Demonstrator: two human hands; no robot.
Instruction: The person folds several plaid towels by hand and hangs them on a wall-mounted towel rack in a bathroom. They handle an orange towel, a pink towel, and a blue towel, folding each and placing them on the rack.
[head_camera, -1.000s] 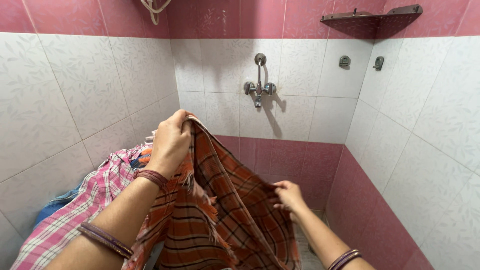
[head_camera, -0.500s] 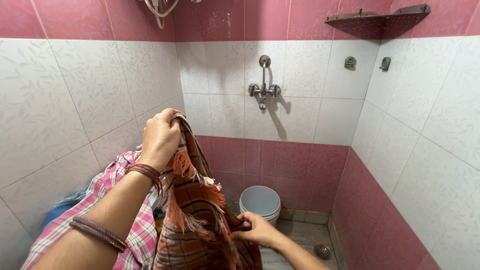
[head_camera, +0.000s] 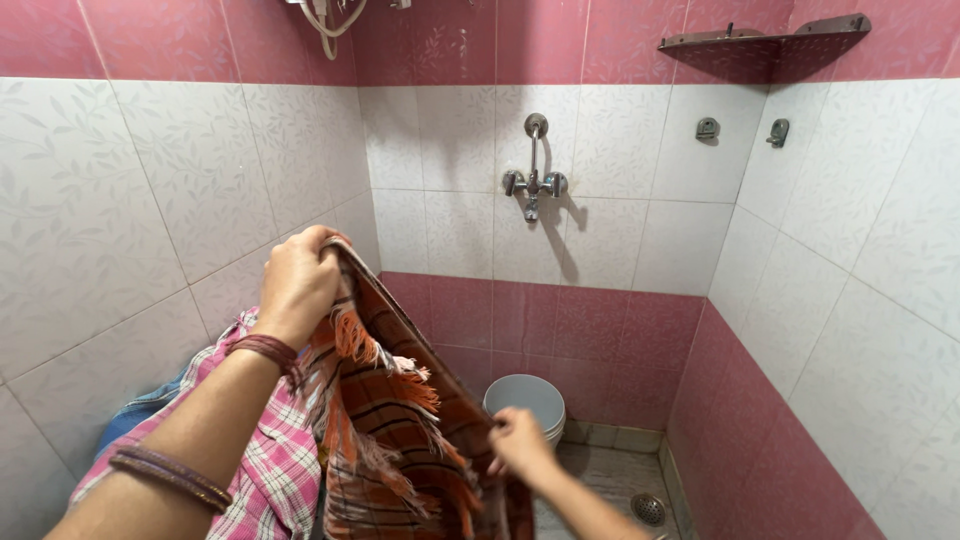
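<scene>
left hand (head_camera: 297, 285) clenched on orange plaid cloth (head_camera: 400, 440) top edge | right hand (head_camera: 520, 445) pinching its lower edge | white bucket (head_camera: 528, 398) behind

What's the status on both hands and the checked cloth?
Left hand gripping orange checked cloth at its top edge, raised. Right hand pinching the cloth lower down. Pink checked garment hanging beside it; white bucket on floor behind.

Single head-worn view, close above the hands, facing the wall tap (head_camera: 533, 180) in the tiled corner.
</scene>
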